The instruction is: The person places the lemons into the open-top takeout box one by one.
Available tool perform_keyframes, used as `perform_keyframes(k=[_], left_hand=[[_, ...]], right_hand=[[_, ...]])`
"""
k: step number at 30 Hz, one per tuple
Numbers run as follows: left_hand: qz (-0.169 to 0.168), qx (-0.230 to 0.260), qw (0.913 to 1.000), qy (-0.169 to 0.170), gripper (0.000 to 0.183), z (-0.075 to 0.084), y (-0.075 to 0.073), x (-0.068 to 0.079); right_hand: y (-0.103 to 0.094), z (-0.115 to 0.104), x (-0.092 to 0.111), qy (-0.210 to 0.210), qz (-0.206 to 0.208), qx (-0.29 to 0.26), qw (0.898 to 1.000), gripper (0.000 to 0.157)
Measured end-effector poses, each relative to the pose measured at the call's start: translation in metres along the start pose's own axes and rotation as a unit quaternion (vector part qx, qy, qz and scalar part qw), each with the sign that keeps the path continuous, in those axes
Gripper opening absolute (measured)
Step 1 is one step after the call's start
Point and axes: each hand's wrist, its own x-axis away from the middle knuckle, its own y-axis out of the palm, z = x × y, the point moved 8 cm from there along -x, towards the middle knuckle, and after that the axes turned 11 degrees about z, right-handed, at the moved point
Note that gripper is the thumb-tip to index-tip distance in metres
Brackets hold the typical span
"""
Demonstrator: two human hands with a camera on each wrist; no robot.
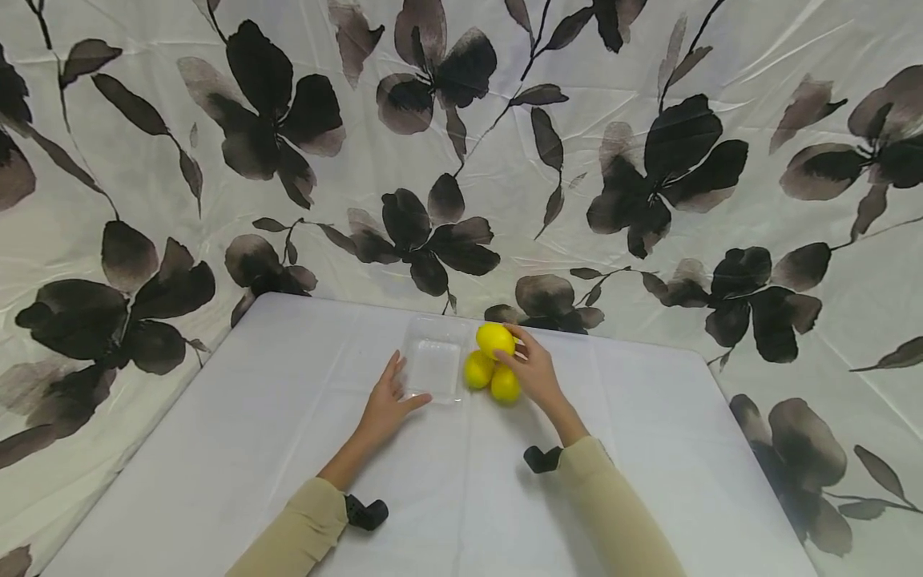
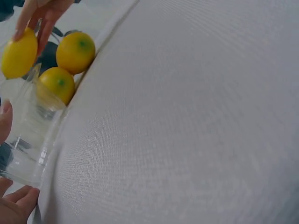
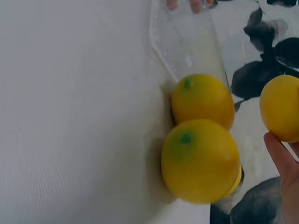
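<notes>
My right hand (image 1: 532, 370) holds a yellow lemon (image 1: 495, 340) between thumb and fingers, raised above other lemons. Two lemons, one at the left (image 1: 478, 370) and one nearer the front (image 1: 505, 385), rest on the table beside a clear plastic container (image 1: 435, 393). In the right wrist view, a sliver of yellow (image 3: 237, 181) shows behind the nearer lemon (image 3: 200, 161). The container's inside shows no lemon. At its left near corner, my left hand (image 1: 382, 410) touches it with spread fingers, thumb along the front edge.
A white cloth covers the table (image 1: 288, 417). Behind it hangs a floral curtain (image 1: 548, 192), close to the table's far edge. Black devices sit at the left wrist (image 1: 366, 513) and right wrist (image 1: 541, 459).
</notes>
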Motion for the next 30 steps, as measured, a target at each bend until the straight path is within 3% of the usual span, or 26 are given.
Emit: perform_keyframes(k=[6,13,19,26,30], left_hand=[[-0.001,-0.013,0.9999,-0.006,0.102,0.000,0.000,0.000],[0.002,-0.008,1.0000,0.000,0.102,0.002,0.000,0.001],[-0.012,0.014,0.9998,-0.007,0.099,0.008,-0.002,0.002],[-0.032,0.023,0.9992,-0.010,0.093,0.036,-0.007,0.013],[-0.032,0.019,0.9992,-0.010,0.094,0.042,-0.009,0.016]], right_hand=[[0.039,0.003,-0.004,-0.023,-0.034,-0.009,0.999,0.055],[0.076,-0.002,0.001,-0.082,-0.084,0.010,0.993,0.054],[0.095,-0.005,0.003,-0.114,-0.120,0.031,0.986,0.053],[0.112,-0.007,0.007,-0.122,-0.159,0.055,0.978,0.052],[0.120,-0.007,0.010,-0.113,-0.186,0.063,0.974,0.054]])
